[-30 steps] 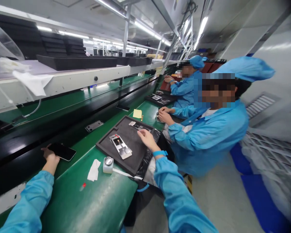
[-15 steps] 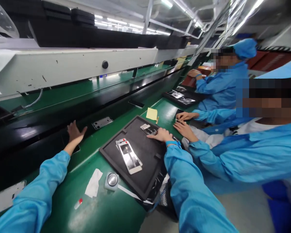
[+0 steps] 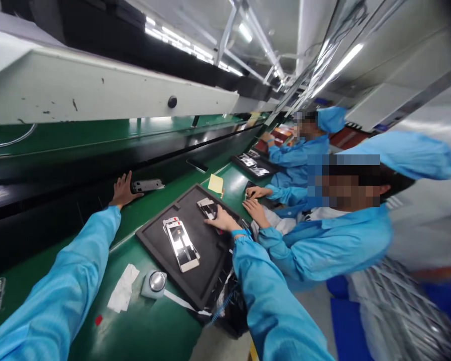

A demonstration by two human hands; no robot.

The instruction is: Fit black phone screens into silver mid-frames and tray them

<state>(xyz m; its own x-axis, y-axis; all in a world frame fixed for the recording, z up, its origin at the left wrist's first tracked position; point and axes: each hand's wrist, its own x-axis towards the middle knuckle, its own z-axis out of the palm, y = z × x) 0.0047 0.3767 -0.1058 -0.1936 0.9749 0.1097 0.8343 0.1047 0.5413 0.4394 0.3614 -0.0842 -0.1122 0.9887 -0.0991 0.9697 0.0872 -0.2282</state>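
My left hand has its fingers spread over the dark belt, right beside a grey phone frame; fingertips come close to the frame's left end, though contact is unclear. My right hand is at the right of a black foam tray, thumb and fingers around the lower end of a white-edged phone screen. Part of that screen is hidden under the hand. On the tray's middle lie stacked white phone screens, slightly fanned.
Below the tray stand a dispenser bottle with a metal top and a crumpled white tissue. A yellow note lies beyond the tray. A co-worker's hands work close on the right. Another phone part rests on the belt.
My left hand has moved toward the grey phone frame, now beside its left end. My right hand stays at the screen on the tray. The camera view has turned right.
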